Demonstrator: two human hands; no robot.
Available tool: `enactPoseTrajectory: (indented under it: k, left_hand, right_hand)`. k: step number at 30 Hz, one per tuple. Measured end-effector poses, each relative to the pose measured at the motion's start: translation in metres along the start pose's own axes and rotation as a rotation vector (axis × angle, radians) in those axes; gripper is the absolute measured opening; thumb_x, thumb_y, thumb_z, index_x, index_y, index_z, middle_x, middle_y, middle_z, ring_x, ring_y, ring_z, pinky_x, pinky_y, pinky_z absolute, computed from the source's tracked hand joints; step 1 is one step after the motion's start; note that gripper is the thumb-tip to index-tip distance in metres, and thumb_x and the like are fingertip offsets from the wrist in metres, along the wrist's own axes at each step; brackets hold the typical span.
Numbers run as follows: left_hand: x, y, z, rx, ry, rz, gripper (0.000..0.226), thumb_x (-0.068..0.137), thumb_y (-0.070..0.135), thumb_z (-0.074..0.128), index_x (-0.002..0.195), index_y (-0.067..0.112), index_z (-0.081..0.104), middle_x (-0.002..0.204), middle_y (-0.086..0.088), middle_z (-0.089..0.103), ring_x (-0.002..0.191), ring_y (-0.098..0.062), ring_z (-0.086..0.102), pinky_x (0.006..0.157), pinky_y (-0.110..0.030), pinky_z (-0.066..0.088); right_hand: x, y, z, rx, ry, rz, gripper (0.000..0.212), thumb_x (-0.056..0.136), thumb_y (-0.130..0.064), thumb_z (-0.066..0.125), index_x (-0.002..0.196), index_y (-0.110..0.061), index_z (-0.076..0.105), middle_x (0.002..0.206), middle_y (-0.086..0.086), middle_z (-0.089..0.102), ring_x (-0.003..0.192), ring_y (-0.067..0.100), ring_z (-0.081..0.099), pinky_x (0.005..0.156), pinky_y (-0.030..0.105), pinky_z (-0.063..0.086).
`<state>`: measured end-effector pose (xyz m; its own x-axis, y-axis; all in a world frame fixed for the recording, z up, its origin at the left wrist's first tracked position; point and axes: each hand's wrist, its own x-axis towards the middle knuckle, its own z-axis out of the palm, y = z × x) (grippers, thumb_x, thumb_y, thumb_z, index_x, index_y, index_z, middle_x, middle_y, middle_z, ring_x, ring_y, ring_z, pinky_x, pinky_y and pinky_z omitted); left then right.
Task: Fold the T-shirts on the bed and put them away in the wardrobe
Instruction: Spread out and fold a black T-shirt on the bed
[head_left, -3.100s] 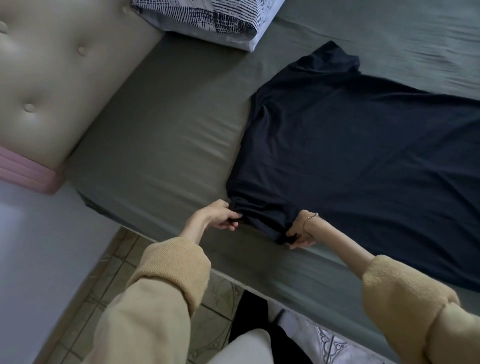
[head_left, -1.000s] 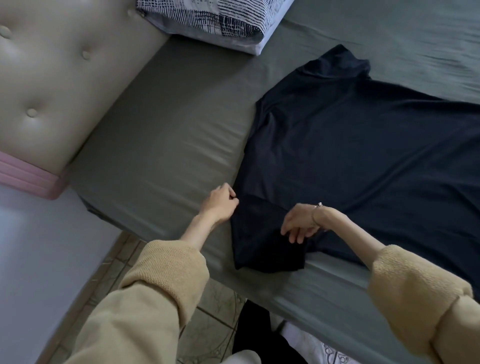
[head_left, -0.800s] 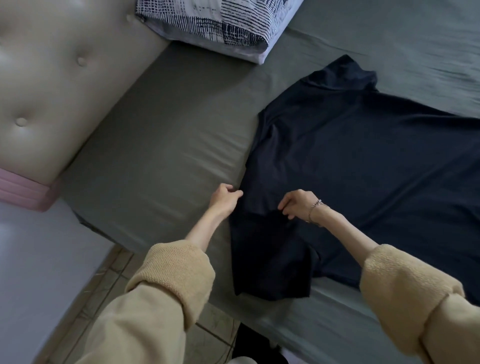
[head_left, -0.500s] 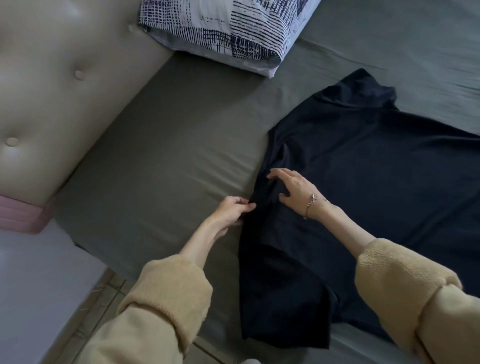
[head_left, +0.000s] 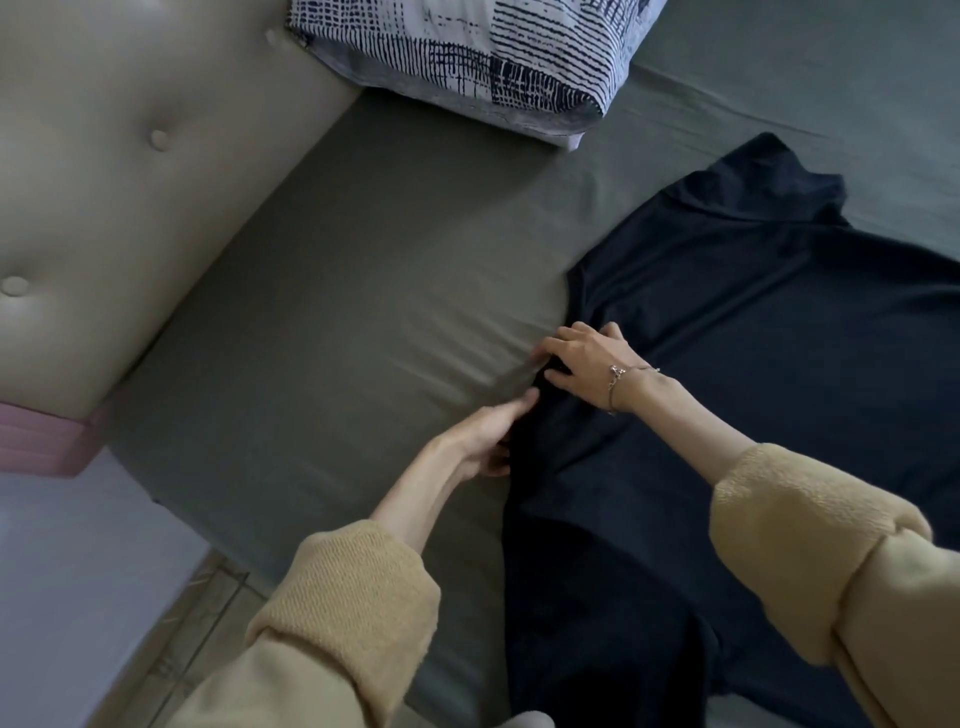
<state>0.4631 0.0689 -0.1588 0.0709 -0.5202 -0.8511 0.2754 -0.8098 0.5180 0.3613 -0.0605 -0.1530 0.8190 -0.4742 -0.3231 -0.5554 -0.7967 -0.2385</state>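
Head view, grey-green bed sheet (head_left: 363, 291), tufted headboard (head_left: 130, 156), both hands flat, unclenched, on navy T-shirt (head_left: 753, 338)

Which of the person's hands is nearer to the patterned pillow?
The right hand. It rests on the dark T-shirt at its collar-side edge, farther up the bed toward the patterned pillow. The left hand touches the same edge lower down, nearer the person.

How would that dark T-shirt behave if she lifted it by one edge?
Probably floppy: the T-shirt lies flat in soft folds and would droop. It looks thin, so likely light. Pushed, it may bunch up, as the bedsheet wrinkles near her right hand.
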Motion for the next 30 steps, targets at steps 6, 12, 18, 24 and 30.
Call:
enactPoseTrajectory:
  k: [6,12,18,24,30]
  left_hand:
    - [0.007,0.002,0.002,0.061,0.060,0.076,0.007,0.094,0.022,0.056,0.093,0.018,0.062,0.079,0.002,0.057,0.070,-0.012,0.052,0.063,-0.024,0.043]
    - [0.014,0.008,-0.007,0.027,0.256,0.217,0.021,0.091,0.011,0.058,0.110,0.003,0.061,0.083,-0.005,0.060,0.062,-0.012,0.055,0.048,-0.014,0.047]
    - [0.016,0.006,-0.013,0.003,0.100,0.177,0.015,0.089,0.007,0.061,0.081,0.016,0.053,0.077,0.002,0.057,0.069,-0.007,0.054,0.063,-0.018,0.043]
    - [0.017,0.015,-0.013,-0.030,0.048,0.134,0.024,0.092,0.029,0.058,0.112,0.016,0.058,0.097,-0.001,0.060,0.081,-0.011,0.055,0.065,-0.024,0.045]
    - [0.038,0.012,-0.005,0.274,0.472,0.301,0.022,0.091,0.028,0.061,0.092,0.007,0.068,0.097,-0.019,0.068,0.094,-0.033,0.065,0.082,-0.044,0.055]
  right_hand:
    - [0.013,0.002,-0.009,-0.162,-0.148,-0.032,0.026,0.090,-0.043,0.053,0.109,-0.027,0.062,0.111,-0.006,0.058,0.114,0.012,0.042,0.094,0.036,0.026]
    - [0.018,-0.004,-0.010,-0.034,0.018,-0.073,0.026,0.101,-0.031,0.033,0.108,-0.014,0.052,0.102,0.002,0.064,0.099,0.024,0.057,0.090,0.033,0.026]
    - [0.032,-0.011,-0.015,0.323,-0.021,0.018,0.028,0.086,-0.040,0.063,0.107,-0.024,0.055,0.090,-0.005,0.063,0.090,0.015,0.055,0.082,0.030,0.022]
    - [0.038,-0.012,-0.004,0.525,0.077,0.099,0.013,0.080,-0.031,0.071,0.088,-0.029,0.061,0.081,-0.014,0.061,0.083,0.008,0.055,0.096,0.036,0.033]
    - [0.021,0.002,0.010,0.608,0.153,0.096,0.019,0.079,-0.008,0.069,0.096,-0.013,0.061,0.098,0.000,0.061,0.095,0.017,0.060,0.091,0.032,0.047]
